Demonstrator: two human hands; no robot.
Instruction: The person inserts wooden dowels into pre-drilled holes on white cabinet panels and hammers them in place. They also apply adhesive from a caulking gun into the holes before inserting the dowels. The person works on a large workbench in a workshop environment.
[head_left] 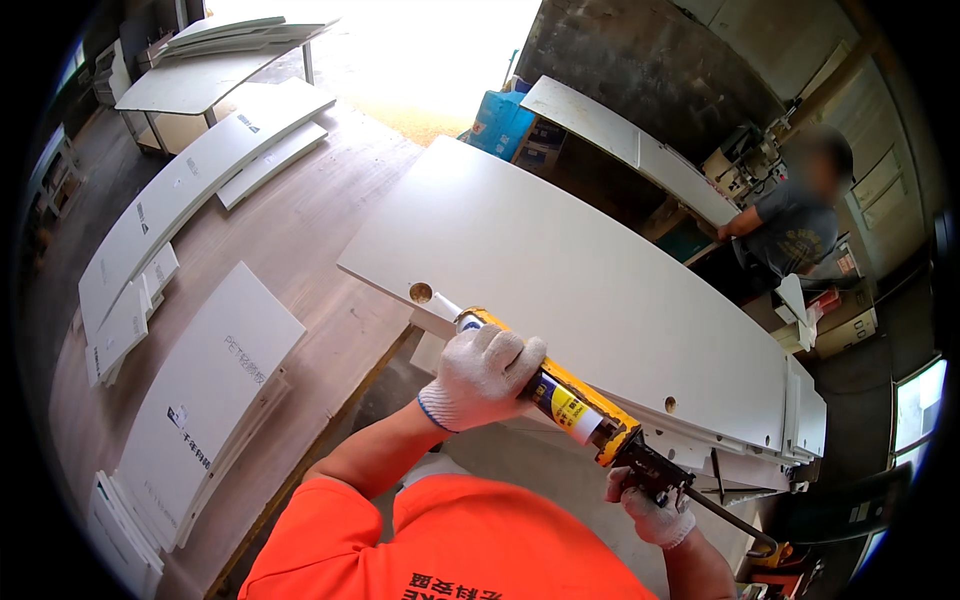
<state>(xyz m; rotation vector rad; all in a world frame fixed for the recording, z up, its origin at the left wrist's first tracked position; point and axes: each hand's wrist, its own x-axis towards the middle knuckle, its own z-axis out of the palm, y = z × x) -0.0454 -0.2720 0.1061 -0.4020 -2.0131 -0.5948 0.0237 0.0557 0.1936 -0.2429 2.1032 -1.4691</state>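
Note:
A yellow and black caulking gun with a sealant tube in it lies slantwise across my front. My left hand, in a white knit glove, wraps round the front of its barrel. Behind, my gloved right hand grips the handle end, partly hidden by the gun. The white nozzle points at a round hole near the corner of a large white board. Whether the nozzle tip touches the hole's edge, I cannot tell. A second round hole shows farther right along the board's near edge.
More white panels lie stacked on the wooden table to the left. A metal-legged table with boards stands at the far left. Past the board are a blue package, a long bench and another person beside machinery.

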